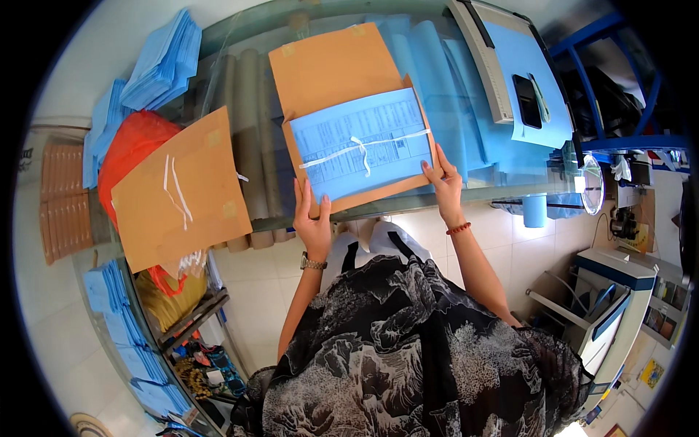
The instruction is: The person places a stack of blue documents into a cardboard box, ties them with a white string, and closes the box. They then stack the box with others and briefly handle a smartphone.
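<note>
A bundle of brown kraft sheets (331, 69) lies on the glass table (408, 200), with a light blue printed sheet (364, 138) on top, tied by a white string (362, 148). My left hand (312, 218), with a wristwatch, grips the bundle's near left corner. My right hand (444, 182), with a red bead bracelet, holds its near right corner. Both hands press on the bundle's near edge.
A second brown bundle (182, 193) tied with white string sits to the left on a red bag (135, 149). Blue paper stacks (164, 62) lie at far left, blue sheets (451, 95) and a paper cutter (488, 62) at right. Cardboard tubes (244, 138) lie under the glass.
</note>
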The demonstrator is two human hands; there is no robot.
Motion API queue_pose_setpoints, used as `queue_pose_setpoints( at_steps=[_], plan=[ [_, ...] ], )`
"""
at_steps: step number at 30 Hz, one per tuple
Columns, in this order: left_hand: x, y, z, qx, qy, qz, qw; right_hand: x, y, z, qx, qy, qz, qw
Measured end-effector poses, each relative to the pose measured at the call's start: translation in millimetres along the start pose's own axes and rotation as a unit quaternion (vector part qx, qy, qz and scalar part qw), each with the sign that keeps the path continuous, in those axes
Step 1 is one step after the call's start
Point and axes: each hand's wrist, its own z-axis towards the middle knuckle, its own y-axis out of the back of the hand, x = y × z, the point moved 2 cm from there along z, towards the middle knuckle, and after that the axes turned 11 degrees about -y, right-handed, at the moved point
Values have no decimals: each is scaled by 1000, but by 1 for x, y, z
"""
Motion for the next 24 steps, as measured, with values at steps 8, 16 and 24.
queue_pose_setpoints(
  at_steps=[8,16,24],
  plan=[
    [-5,23,-30,32,26,40,998,15,6,-53,-58,-37,-146,987],
    [-8,49,-25,165,-56,156,972,26,13,-57,37,67,-242,967],
    [-12,48,-19,204,49,36,977,12,13,-43,102,67,-243,962]
  ],
)
